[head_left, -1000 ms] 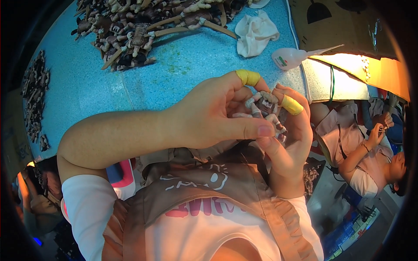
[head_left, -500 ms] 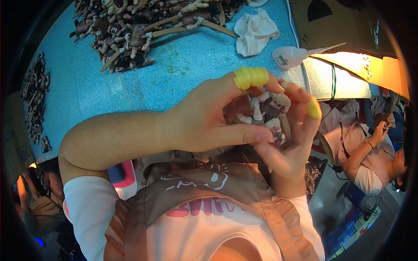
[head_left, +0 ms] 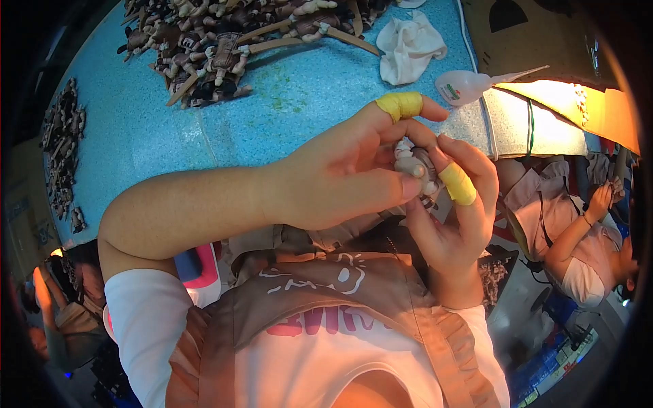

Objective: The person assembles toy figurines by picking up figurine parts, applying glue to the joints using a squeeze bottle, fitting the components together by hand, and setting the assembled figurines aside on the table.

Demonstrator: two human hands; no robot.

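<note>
A small brown and pale toy figurine (head_left: 416, 166) is held between my two hands, above the near edge of the blue table. My left hand (head_left: 333, 173) pinches it with the thumb and bent fingers, while the index finger, wrapped in yellow tape, stretches out above it. Around the figurine's other side my right hand (head_left: 456, 231) closes, its thumb and a yellow-taped finger against it. The fingers hide much of the figurine's body.
A heap of similar figurines (head_left: 218, 54) with flat wooden sticks lies at the back of the blue table (head_left: 149, 129). More figurines (head_left: 62, 149) line the left edge. A white cloth (head_left: 410, 49) and a squeeze bottle (head_left: 462, 87) lie back right. A co-worker (head_left: 578, 238) sits at right.
The figurine has turned in my fingers and is more covered. My left index finger has lifted off and straightened; my right taped finger has curled in against the figurine.
</note>
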